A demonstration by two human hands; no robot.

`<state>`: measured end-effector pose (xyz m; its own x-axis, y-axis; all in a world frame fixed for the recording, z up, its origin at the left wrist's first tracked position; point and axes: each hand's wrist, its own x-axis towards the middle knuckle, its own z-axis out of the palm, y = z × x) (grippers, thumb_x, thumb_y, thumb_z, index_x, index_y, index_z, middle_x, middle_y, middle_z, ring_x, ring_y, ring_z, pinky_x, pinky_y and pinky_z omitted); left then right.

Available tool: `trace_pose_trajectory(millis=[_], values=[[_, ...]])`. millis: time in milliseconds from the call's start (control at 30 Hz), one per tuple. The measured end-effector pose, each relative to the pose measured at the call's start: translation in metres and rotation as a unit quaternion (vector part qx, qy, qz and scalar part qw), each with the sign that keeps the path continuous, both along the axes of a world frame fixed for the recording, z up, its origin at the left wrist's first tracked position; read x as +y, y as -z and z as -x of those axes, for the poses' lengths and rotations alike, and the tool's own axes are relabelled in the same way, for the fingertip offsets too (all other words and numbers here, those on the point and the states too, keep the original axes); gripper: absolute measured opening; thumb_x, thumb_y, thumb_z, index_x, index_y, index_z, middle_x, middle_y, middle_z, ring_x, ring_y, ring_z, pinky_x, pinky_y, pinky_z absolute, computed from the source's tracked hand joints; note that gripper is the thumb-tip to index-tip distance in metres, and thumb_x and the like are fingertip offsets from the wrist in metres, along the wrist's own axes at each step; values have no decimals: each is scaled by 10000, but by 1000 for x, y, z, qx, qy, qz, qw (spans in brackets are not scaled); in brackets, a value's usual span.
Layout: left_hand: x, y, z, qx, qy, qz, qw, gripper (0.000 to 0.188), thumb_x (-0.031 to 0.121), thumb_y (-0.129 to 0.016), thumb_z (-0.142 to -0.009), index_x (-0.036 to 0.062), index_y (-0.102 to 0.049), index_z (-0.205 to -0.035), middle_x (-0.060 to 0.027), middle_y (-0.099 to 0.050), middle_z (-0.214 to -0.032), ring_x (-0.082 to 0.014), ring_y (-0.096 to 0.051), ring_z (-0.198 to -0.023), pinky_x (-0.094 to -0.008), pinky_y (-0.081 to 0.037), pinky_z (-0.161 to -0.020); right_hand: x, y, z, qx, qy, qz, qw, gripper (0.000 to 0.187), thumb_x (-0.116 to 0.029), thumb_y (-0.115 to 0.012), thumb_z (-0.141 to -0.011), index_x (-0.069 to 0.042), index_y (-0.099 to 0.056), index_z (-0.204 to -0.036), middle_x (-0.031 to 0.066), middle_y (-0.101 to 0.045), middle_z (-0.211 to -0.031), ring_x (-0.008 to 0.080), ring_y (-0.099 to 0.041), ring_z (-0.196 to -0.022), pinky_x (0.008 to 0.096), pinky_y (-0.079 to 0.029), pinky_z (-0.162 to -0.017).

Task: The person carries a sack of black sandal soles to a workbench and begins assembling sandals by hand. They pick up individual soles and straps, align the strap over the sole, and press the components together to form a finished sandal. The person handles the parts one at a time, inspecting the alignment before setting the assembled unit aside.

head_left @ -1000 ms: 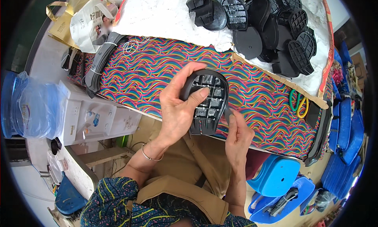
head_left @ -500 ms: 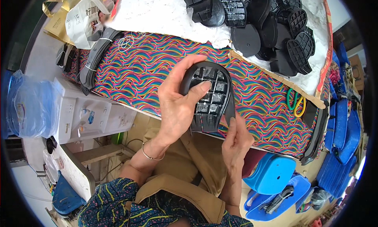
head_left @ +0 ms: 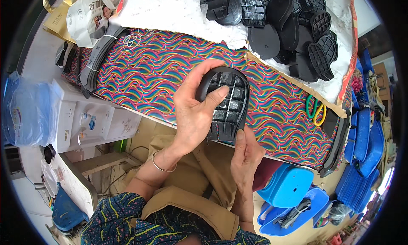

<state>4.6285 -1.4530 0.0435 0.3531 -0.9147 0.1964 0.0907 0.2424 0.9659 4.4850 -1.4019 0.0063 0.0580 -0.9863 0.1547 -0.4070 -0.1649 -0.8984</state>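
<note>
My left hand (head_left: 192, 111) grips a black shoe heel (head_left: 229, 104), its thumb lying across the grid of hollows and its fingers behind the rounded outer side. Glossy patches show in the grid. A thin black strip (head_left: 245, 111) follows the heel's rounded rim and runs down its right side. At the lower right corner my right hand (head_left: 247, 152) pinches the strip's lower end between thumb and bent fingers, close against the heel. The heel is held above the near edge of a patterned tablecloth (head_left: 144, 75).
Several similar black heels (head_left: 264, 43) lie piled on white sheeting at the far right. Bundled grey-black strips (head_left: 95, 66) lie at the table's left, yellow-handled scissors (head_left: 318, 115) at its right. A water dispenser (head_left: 97, 117) stands left; a blue stool (head_left: 285, 185) stands below right.
My right hand has moved left and slightly up, bringing the strip from standing off the heel to lying close along its right side. The left hand keeps its grip.
</note>
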Motion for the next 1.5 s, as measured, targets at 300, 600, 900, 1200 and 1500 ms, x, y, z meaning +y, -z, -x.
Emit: trace_pose_trajectory(millis=[300,600,900,1200,1500], values=[[6,5,2,-67,-21,49,996,392,-4,-666,-850,-15,-547,-1222,-79,-610,-1110,-141,-594,-1011,-276,-477,-892,4,-6,6,-18,-14,-13,1000,296,-185,-515,-999,40,-637,-1147,55,-603,-693,105,-483,-585,265,-412,-574],[12,6,3,16,-3,33,999,412,45,-704,-839,-26,-540,-1210,-88,-607,-1107,-146,-598,-992,-285,-484,-881,-14,-2,3,-253,1,-98,963,173,-129,-600,-953,34,-642,-915,2,-613,-715,49,-518,-605,230,-449,-570],[17,12,4,-6,59,-9,998,411,42,-702,-837,-7,-545,-1213,-79,-612,-1076,-130,-597,-959,-276,-489,-856,-32,-13,17,-60,-10,35,998,125,-51,-614,-894,34,-648,-979,116,-579,-648,164,-571,-527,294,-432,-512],[14,6,0,41,113,-1,993,425,13,-697,-816,-1,-533,-1208,-73,-598,-1126,-148,-599,-1006,-281,-482,-875,-35,-15,23,34,-36,87,995,193,-126,-569,-942,35,-645,-1016,122,-567,-633,192,-555,-516,315,-413,-514],[13,6,-12,17,197,-36,980,447,35,-690,-844,12,-523,-1258,-76,-596,-1150,-132,-585,-1053,-284,-477,-911,-47,-14,7,88,-16,176,980,177,-108,-598,-918,26,-617,-1032,177,-604,-682,319,-627,-599,372,-455,-547]])
